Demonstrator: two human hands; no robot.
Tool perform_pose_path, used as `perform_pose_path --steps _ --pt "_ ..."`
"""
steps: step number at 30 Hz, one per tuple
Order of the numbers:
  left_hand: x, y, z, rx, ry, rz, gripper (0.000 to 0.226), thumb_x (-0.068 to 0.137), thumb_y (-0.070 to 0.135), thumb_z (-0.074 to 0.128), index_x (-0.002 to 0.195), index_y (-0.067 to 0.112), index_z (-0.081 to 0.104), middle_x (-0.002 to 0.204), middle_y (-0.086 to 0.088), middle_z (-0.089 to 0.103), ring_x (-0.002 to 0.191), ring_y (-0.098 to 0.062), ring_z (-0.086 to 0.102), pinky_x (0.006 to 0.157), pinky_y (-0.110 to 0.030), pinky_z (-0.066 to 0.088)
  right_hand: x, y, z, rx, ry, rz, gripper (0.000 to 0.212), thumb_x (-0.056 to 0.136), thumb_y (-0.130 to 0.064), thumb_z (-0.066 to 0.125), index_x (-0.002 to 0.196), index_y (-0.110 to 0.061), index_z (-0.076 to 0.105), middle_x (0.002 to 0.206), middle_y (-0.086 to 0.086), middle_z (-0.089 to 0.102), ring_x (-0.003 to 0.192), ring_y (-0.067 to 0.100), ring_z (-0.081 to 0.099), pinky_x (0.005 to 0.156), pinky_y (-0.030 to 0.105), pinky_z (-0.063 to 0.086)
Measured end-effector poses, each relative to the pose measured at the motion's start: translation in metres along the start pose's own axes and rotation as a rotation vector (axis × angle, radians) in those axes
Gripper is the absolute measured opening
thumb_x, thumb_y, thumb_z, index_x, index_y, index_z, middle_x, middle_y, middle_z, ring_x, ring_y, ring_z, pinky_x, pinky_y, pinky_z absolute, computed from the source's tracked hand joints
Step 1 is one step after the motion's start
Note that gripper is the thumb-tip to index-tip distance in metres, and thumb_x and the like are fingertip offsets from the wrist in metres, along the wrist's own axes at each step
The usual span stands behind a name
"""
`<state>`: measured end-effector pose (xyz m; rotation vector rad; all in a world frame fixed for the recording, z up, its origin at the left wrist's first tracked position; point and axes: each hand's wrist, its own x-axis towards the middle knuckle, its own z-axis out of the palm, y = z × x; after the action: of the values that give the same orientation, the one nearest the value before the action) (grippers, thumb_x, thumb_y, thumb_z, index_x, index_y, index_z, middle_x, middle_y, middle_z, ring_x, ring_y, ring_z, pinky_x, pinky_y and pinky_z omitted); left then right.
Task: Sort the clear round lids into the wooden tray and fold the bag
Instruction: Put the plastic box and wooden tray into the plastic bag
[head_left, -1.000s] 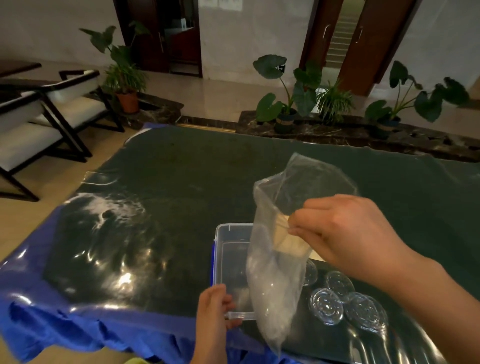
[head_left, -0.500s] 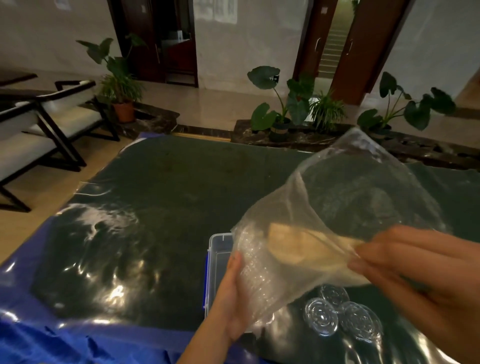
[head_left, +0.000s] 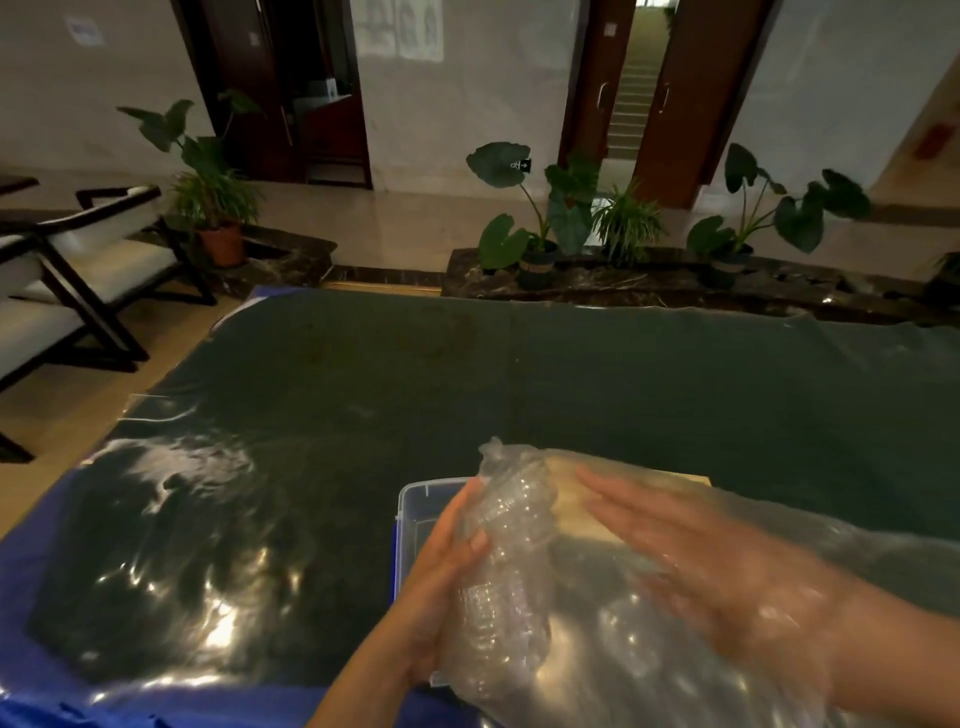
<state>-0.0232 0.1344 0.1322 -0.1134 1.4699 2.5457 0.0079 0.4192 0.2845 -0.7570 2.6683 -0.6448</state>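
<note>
A clear plastic bag (head_left: 613, 670) lies stretched across the lower right, low over the table. My left hand (head_left: 441, 582) grips its bunched end from outside, around a stack of clear round lids (head_left: 511, 571) inside the bag. My right hand (head_left: 701, 551) is inside the bag with flat, spread fingers that point toward the stack and hold nothing. A corner of the wooden tray (head_left: 680, 477) shows behind the bag's top edge. The bag hides whatever lies on the table beneath it.
A clear plastic bin (head_left: 415, 499) stands just left of the bag, behind my left hand. The table has a dark green cover (head_left: 467, 374) under shiny film, with blue cloth (head_left: 31, 649) at the near-left edge. Chairs (head_left: 104, 270) stand at the left, potted plants (head_left: 540, 223) beyond the far edge.
The bag has come down from upright to lying sideways. My right hand went from pinching its rim to reaching inside. My left hand moved from the bin's edge to gripping the bag's end.
</note>
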Motion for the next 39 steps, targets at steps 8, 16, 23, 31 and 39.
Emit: perform_pose_path --steps 8,16,23,31,39 --pt "-0.014 0.003 -0.003 0.009 -0.102 -0.101 0.094 0.074 0.048 0.089 0.155 0.028 0.043 0.154 -0.017 0.052 0.138 -0.042 0.053 0.113 -0.065 0.040 0.089 -0.025 0.032 -0.453 0.033 -0.144 0.084 0.100 -0.044 0.048 0.156 -0.025 -0.012 0.166 -0.006 -0.013 0.151 0.010 -0.004 0.098 0.004 -0.025" --pt "-0.023 0.016 -0.007 0.056 -0.213 -0.144 0.079 0.079 0.041 0.087 0.149 0.029 0.052 0.146 -0.015 0.061 0.132 -0.037 0.060 0.098 -0.043 0.055 0.093 -0.029 0.034 -0.480 0.094 -0.309 0.054 0.082 -0.048 0.068 0.130 -0.023 0.061 0.119 -0.006 0.065 0.113 0.010 0.055 0.099 0.025 0.046" --pt "-0.023 0.011 -0.006 0.127 -0.207 -0.222 0.073 0.085 0.048 0.080 0.150 0.038 0.048 0.144 -0.006 0.064 0.132 -0.031 0.062 0.099 -0.042 0.055 0.093 -0.018 0.067 -0.178 0.092 -0.137 0.074 0.097 -0.036 0.057 0.157 -0.020 0.018 0.155 0.009 0.037 0.142 0.026 0.034 0.114 0.034 0.027" --pt "-0.020 0.012 -0.001 0.266 -0.279 -0.187 0.066 0.094 0.032 0.071 0.153 0.026 0.043 0.154 -0.010 0.055 0.137 -0.021 0.057 0.106 -0.036 0.050 0.099 -0.009 0.077 -0.184 0.166 -0.185 0.069 0.091 -0.047 0.062 0.150 -0.025 0.034 0.149 0.000 0.048 0.135 0.018 0.045 0.106 0.021 0.027" --pt "-0.025 -0.002 -0.009 0.050 -0.142 -0.265 0.067 0.082 0.039 0.084 0.143 0.029 0.058 0.139 -0.019 0.065 0.127 -0.040 0.063 0.096 -0.049 0.056 0.104 -0.010 0.082 -0.153 0.209 -0.143 0.058 0.092 -0.034 0.067 0.144 -0.022 0.046 0.138 -0.001 0.058 0.124 0.017 0.056 0.100 0.025 0.044"
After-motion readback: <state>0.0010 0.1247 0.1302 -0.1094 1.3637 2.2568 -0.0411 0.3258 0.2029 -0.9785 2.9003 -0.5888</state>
